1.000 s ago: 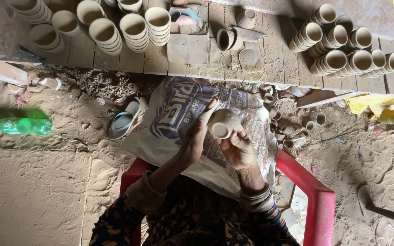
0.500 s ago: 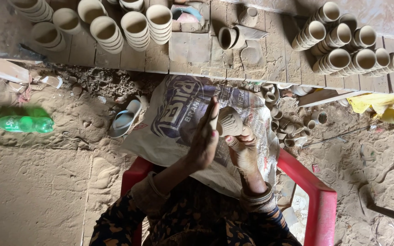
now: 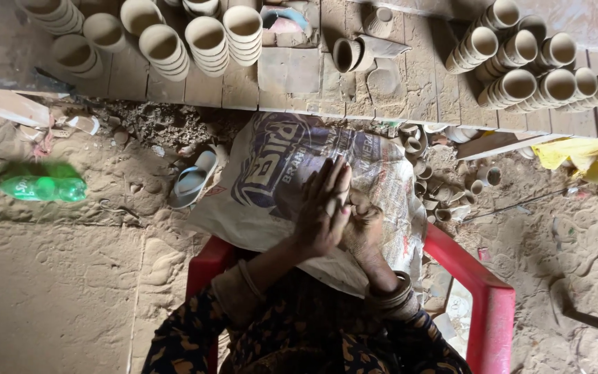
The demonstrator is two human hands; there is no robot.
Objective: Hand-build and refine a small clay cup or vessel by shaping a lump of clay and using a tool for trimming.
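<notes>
A person seated on a red plastic chair (image 3: 482, 298) presses the left hand (image 3: 321, 208), fingers straight and together, flat against a small clay cup (image 3: 354, 202) cupped in the right hand (image 3: 365, 232), whose fingers curl around it (the cup is mostly hidden between the palms). A printed sack (image 3: 271, 173) covers the lap; stacked clay cups (image 3: 209, 41) line the plank worktop (image 3: 292, 76) beyond.

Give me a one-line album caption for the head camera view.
Left hand and right hand pressed together above a printed sack, stacked clay cups beyond.
</notes>
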